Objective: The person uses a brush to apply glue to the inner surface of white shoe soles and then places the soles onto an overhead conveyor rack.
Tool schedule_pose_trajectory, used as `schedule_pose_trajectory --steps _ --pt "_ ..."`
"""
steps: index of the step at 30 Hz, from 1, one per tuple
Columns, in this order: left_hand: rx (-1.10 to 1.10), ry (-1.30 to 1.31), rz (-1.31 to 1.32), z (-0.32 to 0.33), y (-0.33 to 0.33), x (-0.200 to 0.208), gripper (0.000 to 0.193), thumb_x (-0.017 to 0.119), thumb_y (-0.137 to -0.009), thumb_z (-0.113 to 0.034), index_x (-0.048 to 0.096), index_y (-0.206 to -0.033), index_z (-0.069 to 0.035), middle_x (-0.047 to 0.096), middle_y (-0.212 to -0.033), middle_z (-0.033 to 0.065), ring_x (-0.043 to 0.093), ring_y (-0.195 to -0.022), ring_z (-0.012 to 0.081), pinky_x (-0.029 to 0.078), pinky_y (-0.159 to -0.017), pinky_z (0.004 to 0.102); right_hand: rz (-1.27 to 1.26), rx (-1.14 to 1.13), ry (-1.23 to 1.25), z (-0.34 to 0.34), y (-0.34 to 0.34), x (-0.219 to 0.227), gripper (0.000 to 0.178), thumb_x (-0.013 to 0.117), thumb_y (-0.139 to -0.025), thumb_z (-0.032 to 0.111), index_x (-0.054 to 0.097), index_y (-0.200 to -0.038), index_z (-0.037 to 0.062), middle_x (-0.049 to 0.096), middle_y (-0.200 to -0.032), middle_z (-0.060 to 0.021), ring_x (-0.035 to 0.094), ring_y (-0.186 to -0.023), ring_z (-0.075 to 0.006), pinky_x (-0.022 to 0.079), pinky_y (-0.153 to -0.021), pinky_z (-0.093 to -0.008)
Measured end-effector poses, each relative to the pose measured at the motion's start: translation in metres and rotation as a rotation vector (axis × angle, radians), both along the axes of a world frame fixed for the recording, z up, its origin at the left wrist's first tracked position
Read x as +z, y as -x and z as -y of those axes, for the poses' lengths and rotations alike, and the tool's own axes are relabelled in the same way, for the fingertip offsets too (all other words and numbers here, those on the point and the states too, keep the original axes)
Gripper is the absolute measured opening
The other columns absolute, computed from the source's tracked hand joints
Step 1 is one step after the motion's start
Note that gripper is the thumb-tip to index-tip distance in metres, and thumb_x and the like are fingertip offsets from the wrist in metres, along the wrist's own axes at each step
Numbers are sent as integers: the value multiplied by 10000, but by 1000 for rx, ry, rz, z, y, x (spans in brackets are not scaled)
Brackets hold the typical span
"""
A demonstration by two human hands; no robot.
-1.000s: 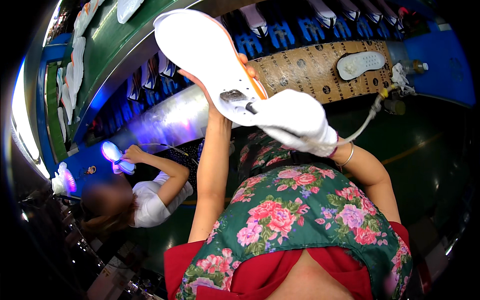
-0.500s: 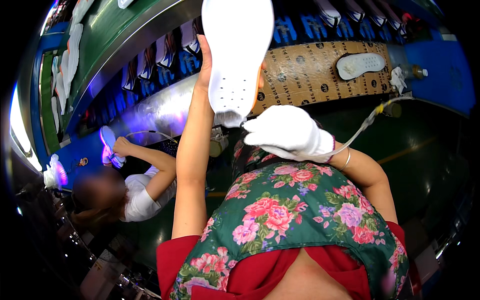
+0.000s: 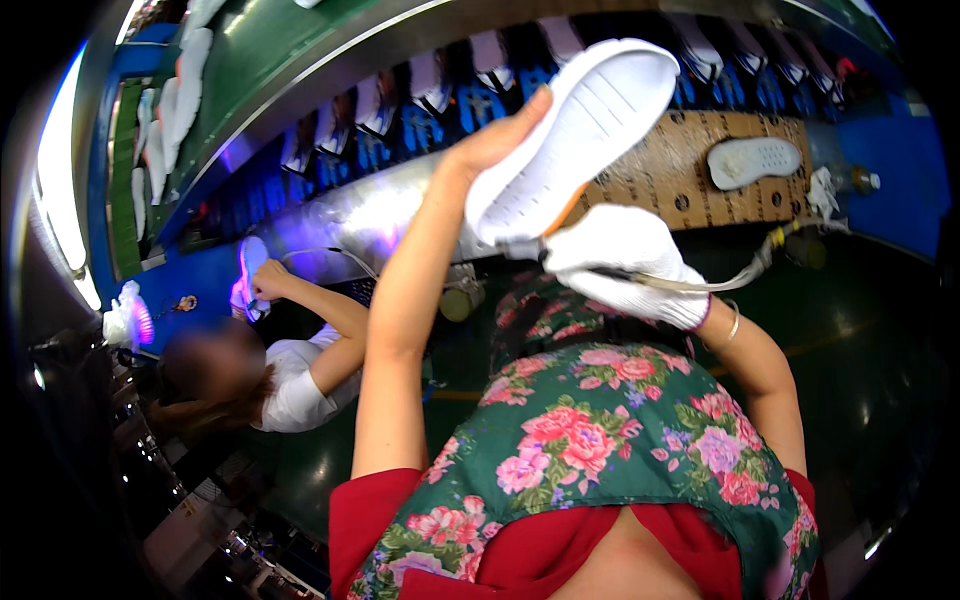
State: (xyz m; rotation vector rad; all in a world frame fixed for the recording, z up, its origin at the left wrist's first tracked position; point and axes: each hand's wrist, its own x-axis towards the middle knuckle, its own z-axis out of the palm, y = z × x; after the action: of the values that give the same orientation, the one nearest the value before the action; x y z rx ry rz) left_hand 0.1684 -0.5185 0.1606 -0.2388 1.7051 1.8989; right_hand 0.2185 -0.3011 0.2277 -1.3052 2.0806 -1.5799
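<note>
One white shoe sole (image 3: pixel 572 140) slants from lower left to upper right, raised in the bare left hand (image 3: pixel 498 142), thumb against its left edge, other fingers hidden behind it. Nearer its lower end, the gloved right hand's (image 3: pixel 628 252) fingers pinch a tubed tool (image 3: pixel 520 249); whether its blurred tip touches is unclear.

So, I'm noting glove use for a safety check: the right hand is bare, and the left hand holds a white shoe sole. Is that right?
Not quite: the right hand isn't bare; the head view shows it wearing a white glove. The left hand does hold a white shoe sole.
</note>
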Motion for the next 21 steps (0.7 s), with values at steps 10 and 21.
schedule_pose_trajectory --steps 10,21 --pt "382 -671 9 -34 -50 -19 555 294 -1065 -378 386 -1423 36 550 -1334 218 618 -1161 295 544 -965 445 132 -482 -1 -16 29 16 194 760 -788 22 747 -980 -2 739 -927 -110 701 -823 -169 554 -747 -291" --pt "482 -1126 208 -24 -101 -19 623 574 -960 -424 418 -1419 -33 507 -1376 216 526 -1238 404 494 -993 578 -111 -313 -110 -15 9 25 195 779 -735 62 766 -926 99 741 -909 -87 711 -819 -253 550 -748 -346"
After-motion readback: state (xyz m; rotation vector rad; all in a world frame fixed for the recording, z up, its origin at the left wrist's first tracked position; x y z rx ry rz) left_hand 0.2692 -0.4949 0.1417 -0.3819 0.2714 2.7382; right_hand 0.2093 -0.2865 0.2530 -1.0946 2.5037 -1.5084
